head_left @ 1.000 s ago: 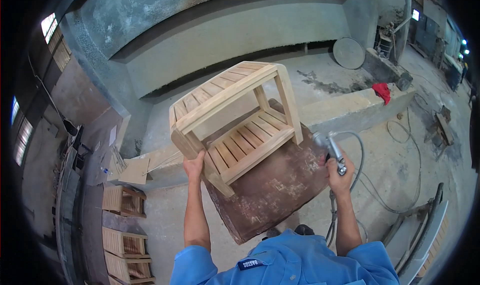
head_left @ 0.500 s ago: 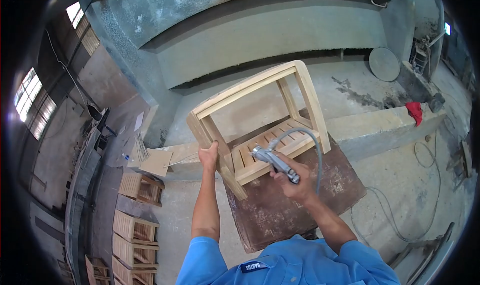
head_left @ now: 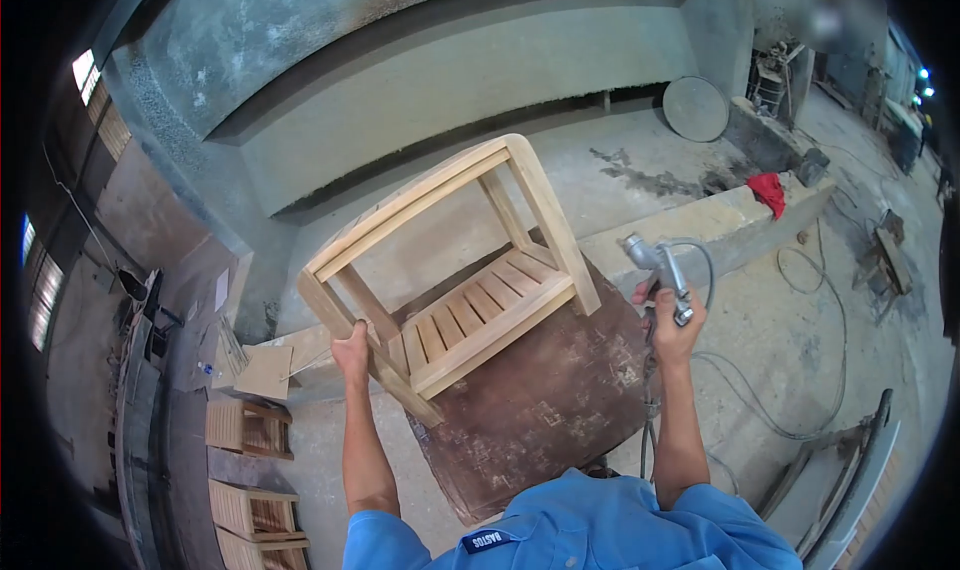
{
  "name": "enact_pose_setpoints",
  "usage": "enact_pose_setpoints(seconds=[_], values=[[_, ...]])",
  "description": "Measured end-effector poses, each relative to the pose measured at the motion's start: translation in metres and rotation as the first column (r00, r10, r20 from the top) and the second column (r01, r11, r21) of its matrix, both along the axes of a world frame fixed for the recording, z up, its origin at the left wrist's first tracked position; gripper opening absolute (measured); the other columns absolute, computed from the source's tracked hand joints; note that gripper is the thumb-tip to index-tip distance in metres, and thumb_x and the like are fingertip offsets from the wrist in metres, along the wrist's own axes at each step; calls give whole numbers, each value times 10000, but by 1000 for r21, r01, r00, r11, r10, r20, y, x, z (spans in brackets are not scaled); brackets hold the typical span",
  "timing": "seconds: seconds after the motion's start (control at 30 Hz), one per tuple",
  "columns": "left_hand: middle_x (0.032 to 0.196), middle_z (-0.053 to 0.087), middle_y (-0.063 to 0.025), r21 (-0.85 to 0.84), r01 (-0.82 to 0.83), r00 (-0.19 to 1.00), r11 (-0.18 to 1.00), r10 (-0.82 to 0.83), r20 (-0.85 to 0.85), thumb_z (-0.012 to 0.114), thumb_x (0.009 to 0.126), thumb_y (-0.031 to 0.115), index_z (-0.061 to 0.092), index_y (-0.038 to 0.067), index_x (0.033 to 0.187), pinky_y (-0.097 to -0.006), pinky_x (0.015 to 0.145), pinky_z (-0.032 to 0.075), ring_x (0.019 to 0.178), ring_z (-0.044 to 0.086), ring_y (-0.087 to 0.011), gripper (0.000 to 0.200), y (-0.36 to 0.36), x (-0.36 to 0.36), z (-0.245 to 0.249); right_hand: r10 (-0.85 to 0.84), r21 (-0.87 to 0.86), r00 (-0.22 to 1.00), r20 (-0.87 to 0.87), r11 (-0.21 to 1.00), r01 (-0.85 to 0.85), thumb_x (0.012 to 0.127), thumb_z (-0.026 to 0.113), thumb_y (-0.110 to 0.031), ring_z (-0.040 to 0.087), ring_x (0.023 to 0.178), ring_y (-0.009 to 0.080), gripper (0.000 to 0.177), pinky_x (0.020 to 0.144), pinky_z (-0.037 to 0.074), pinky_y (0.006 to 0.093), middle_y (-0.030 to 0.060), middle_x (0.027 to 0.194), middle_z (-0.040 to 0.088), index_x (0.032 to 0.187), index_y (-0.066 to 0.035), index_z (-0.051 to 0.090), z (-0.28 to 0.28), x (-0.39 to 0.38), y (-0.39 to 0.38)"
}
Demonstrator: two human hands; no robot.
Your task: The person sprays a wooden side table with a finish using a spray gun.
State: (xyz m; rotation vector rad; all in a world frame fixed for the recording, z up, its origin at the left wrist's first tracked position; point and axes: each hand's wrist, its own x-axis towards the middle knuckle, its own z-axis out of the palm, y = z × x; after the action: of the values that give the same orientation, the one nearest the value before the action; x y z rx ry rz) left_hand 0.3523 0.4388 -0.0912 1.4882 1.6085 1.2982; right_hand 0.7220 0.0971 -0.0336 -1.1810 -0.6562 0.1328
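Observation:
A pale wooden frame with a slatted shelf, like a small side table or stool, stands on a worn brown board. My left hand is closed around its near left leg. In my right hand is a metal spray gun with a grey hose looping from it. The gun is held right of the wooden frame, apart from it, over the board's right edge. My palm and the gun's body hide part of the grip.
Several slatted wooden pieces stand on the floor at left. A red cloth lies on the low concrete ledge, and a round disc leans behind it. Hose trails over the floor at right. A cardboard piece is at the ledge's left end.
My right hand has moved the spray gun from in front of the slatted shelf out to the right. My left hand still grips the leg. The view has turned to the right.

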Motion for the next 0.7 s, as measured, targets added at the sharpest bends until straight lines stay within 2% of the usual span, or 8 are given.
enact_pose_setpoints(seconds=[0.13,0.2,0.27,0.37,0.5,0.57,0.6,0.7], values=[[962,693,-120,-30,32,998,999,-33,-47,707,772,272,654,-24,1074,-371,816,495,885,647,-228,426,2,-1,0,2,-29,999,44,1000,-1,945,667,-409,674,768,152,612,640,532,256,96,874,691,1324,58,556,5,2,-11],[968,688,-121,-47,27,998,999,-30,-59,708,772,278,651,-22,1073,-372,821,493,893,643,-226,428,4,-2,0,143,-99,983,116,986,-132,936,683,-394,668,759,148,603,646,539,253,98,875,691,1310,64,566,4,-6,-14],[972,684,-122,3,56,997,998,-56,-49,713,774,287,651,-20,1062,-366,821,491,897,639,-224,425,0,-2,-4,223,-127,972,67,969,-214,931,698,-366,662,750,138,585,665,540,259,99,867,692,1306,65,573,-4,-17,-20],[961,683,-119,11,43,998,999,-43,-43,721,781,287,648,-23,1038,-359,808,493,882,636,-217,408,-20,2,-3,319,-302,947,-46,899,-318,934,700,-312,651,725,120,509,636,520,253,64,799,674,1268,61,605,-25,-30,-35],[981,675,-112,-7,24,997,1000,-25,-74,734,796,305,638,-30,1066,-350,816,488,889,621,-195,440,-53,-1,-21,366,-462,928,-73,812,-356,919,714,-318,645,699,105,487,614,505,270,50,744,659,1232,46,634,-59,-45,-51],[940,680,-106,110,-8,998,994,14,-57,756,804,277,655,-30,1017,-343,797,495,856,625,-191,387,-67,-4,-36,411,-495,905,-110,767,-408,933,696,-333,655,724,118,496,631,517,264,61,800,674,1245,46,621,-76,-49,-56],[940,680,-106,93,-8,998,996,14,-59,756,804,277,655,-30,1017,-343,797,495,856,625,-191,387,-76,-6,-42,445,-516,885,-137,730,-447,947,678,-348,666,748,131,506,647,528,258,72,856,688,1257,46,609,-80,-51,-59],[905,685,-105,65,17,999,998,-15,-33,772,805,220,671,-31,965,-339,768,506,821,636,-194,314,-108,-10,-59,429,-589,894,-133,691,-419,955,673,-305,666,751,137,468,697,543,274,79,852,688,1229,69,608,-83,-61,-65]])
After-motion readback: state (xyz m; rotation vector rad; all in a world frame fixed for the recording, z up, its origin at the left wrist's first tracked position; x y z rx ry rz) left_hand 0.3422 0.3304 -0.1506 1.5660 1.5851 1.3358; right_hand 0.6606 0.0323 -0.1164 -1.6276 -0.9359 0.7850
